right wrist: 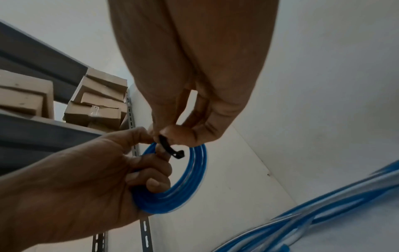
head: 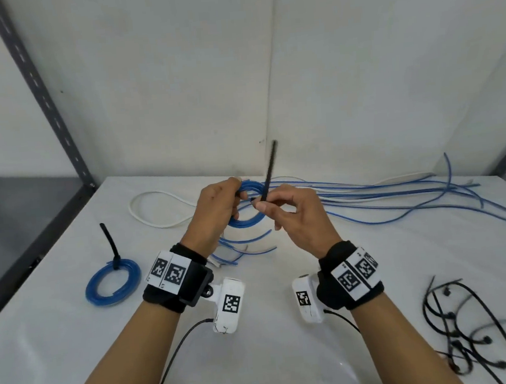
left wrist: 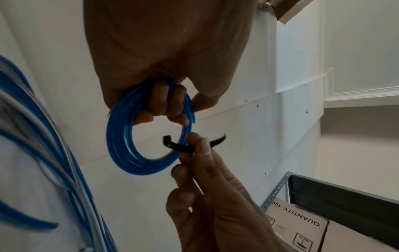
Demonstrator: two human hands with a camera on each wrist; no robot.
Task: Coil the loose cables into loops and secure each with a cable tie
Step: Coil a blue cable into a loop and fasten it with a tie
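1. Looking down from the head view, a blue cable coil [head: 248, 205] is being gripped above the table [head: 289, 355] by the left hand [head: 217, 216], whose fingers are being curled through the loop. A black cable tie [head: 269, 169] is being pinched near its head end by the right hand [head: 296, 215], with the long tail being pointed up and away from both hands. A finished blue coil [head: 112, 281] with its own tie is lying to the left of the left hand. Loose blue and white cables [head: 397, 198] are being left spread beyond and to the right of the right hand, and spare black ties [head: 463, 336] are lying near the right forearm.

2. From the left wrist view, the coil [left wrist: 138, 145] is being held by the curled left fingers [left wrist: 170, 104] at its top. The tie [left wrist: 183, 146] is being pinched between right thumb and fingertips [left wrist: 198, 141], just beside the coil's right edge; whether it is touching the coil cannot be told.

3. From the right wrist view, the coil [right wrist: 183, 192] is being clasped by the left hand [right wrist: 86, 187], and the tie's curved head end [right wrist: 172, 150] is being pinched by the right hand [right wrist: 187, 133], directly in front of the coil's upper part.
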